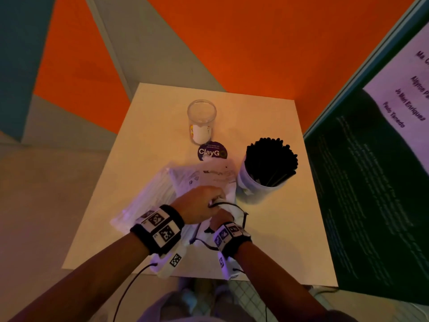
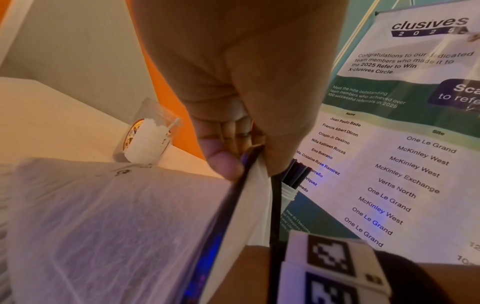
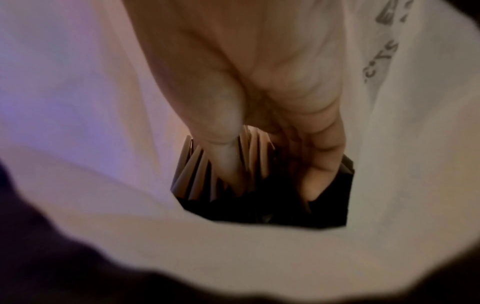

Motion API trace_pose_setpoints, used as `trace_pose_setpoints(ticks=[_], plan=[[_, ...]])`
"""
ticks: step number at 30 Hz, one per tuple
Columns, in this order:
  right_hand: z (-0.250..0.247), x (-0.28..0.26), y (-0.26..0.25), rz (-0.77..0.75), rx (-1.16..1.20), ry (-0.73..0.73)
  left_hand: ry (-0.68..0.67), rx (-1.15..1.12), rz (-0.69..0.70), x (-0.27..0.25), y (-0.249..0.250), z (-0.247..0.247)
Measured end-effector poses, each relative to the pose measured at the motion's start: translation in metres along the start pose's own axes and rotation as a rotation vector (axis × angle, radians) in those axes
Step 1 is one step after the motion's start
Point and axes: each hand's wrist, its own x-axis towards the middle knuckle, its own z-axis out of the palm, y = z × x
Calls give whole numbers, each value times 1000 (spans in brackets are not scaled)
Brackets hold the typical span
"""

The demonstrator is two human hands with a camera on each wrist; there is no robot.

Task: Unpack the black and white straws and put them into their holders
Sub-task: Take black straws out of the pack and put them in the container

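A white bag (image 1: 209,180) with a black-trimmed mouth lies in the middle of the table. My left hand (image 1: 214,201) pinches its black rim (image 2: 249,164) and holds the mouth apart. My right hand (image 1: 224,219) is reached inside the bag; in the right wrist view its thumb and fingers (image 3: 270,170) curl round a bunch of pale white straws (image 3: 197,174). Black straws (image 1: 271,159) stand packed in a white cup holder (image 1: 250,182) at the right. A clear glass holder (image 1: 201,119) stands behind the bag, with no straws showing in it.
A clear plastic pack (image 1: 151,196) of white straws lies left of the bag. A round purple sticker (image 1: 211,151) sits on the table (image 1: 267,240) between glass and bag. A printed banner (image 1: 371,182) stands close along the right edge. Cables trail from both wrists.
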Motion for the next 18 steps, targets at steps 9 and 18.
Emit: trace_pose_setpoints(ticks=[9, 18], plan=[[-3, 5, -3, 54, -216, -96, 7, 19, 31, 2, 3, 0], [-36, -37, 7, -103, 59, -95, -19, 86, 68, 10, 15, 4]])
